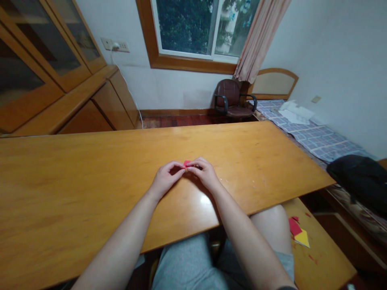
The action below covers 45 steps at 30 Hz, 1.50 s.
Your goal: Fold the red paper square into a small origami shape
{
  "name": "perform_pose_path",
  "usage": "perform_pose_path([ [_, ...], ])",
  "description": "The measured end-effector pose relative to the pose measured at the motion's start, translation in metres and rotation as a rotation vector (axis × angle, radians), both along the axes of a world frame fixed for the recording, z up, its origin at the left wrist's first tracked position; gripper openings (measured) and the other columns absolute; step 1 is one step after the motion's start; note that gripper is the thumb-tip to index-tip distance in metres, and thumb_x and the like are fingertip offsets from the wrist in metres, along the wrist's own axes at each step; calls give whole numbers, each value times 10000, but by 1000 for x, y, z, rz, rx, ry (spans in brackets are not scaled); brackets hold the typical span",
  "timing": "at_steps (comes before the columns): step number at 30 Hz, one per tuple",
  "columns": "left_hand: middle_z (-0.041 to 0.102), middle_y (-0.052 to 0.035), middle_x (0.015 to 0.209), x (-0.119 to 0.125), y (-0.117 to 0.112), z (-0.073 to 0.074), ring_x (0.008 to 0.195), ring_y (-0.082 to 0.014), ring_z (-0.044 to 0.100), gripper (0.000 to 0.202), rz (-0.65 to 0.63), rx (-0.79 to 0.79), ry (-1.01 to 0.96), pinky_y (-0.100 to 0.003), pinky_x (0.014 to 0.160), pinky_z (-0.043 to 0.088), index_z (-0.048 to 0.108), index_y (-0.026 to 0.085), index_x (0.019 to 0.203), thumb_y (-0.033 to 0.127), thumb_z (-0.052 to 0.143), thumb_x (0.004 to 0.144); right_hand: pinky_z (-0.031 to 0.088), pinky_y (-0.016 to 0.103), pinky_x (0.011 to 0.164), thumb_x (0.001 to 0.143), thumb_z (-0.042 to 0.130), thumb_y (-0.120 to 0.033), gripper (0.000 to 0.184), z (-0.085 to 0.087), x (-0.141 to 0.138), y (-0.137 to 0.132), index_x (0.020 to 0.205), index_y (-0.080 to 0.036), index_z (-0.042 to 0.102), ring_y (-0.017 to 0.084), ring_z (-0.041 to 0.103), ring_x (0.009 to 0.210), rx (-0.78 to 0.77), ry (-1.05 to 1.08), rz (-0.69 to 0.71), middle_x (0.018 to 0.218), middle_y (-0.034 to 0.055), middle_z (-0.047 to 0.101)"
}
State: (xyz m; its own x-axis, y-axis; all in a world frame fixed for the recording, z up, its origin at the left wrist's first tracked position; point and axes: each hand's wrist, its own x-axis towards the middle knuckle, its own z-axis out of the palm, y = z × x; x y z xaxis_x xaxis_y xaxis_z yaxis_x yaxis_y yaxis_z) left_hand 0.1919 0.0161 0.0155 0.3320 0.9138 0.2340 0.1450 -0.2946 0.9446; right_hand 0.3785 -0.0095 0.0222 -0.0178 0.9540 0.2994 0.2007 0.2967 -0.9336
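A small piece of red paper is pinched between the fingertips of both my hands at the middle of a long wooden table. My left hand curls its fingers in from the left and grips the paper's left side. Coming in from the right, my right hand has its fingers closed on the other side. Most of the paper is hidden by my fingers. Both forearms rest over the table's near edge.
Red and yellow paper pieces lie on a lower wooden bench at my right. A dark bag sits on a bed at the far right. A maroon chair stands under the window; wooden cabinets line the left wall.
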Motion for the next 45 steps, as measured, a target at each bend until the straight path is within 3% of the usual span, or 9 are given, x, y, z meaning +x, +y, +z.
perform_pose_path([
  [9, 717, -56, 931, 0, 2, -2, 893, -198, 664, 172, 1, 16, 19, -328, 873, 515, 690, 190, 872, 349, 678, 807, 502, 316, 865, 813, 711, -319, 109, 3, 0, 0, 839, -213, 723, 180, 619, 962, 20, 105, 10, 963, 50, 646],
  [14, 722, -58, 935, 1, 0, 0, 889, -198, 664, 190, -3, 32, 65, -331, 873, 513, 697, 191, 885, 365, 676, 812, 498, 292, 781, 831, 695, -314, 118, 0, -1, -1, 833, -196, 691, 162, 630, 846, 10, 79, 9, 897, 37, 672],
  [21, 730, -59, 933, 1, 0, 0, 873, -202, 668, 203, 14, 19, 85, -326, 851, 516, 705, 196, 903, 374, 677, 811, 506, 294, 776, 827, 699, -350, 154, -1, -2, -2, 865, -201, 694, 168, 638, 854, -9, 61, 18, 931, 49, 689],
  [33, 726, -47, 875, 1, -1, 1, 837, -196, 663, 257, 11, -88, 0, -316, 826, 518, 698, 188, 864, 428, 716, 773, 510, 264, 694, 806, 695, -341, 151, 1, -3, -4, 817, -194, 664, 143, 626, 741, -72, 118, 6, 835, 29, 680],
  [45, 704, -31, 840, 3, -2, 3, 795, -182, 646, 243, 28, -38, 65, -292, 774, 511, 670, 193, 847, 419, 716, 772, 495, 248, 647, 815, 684, -372, 198, -5, -2, -3, 860, -180, 664, 139, 612, 716, -99, 65, 18, 815, 28, 680],
])
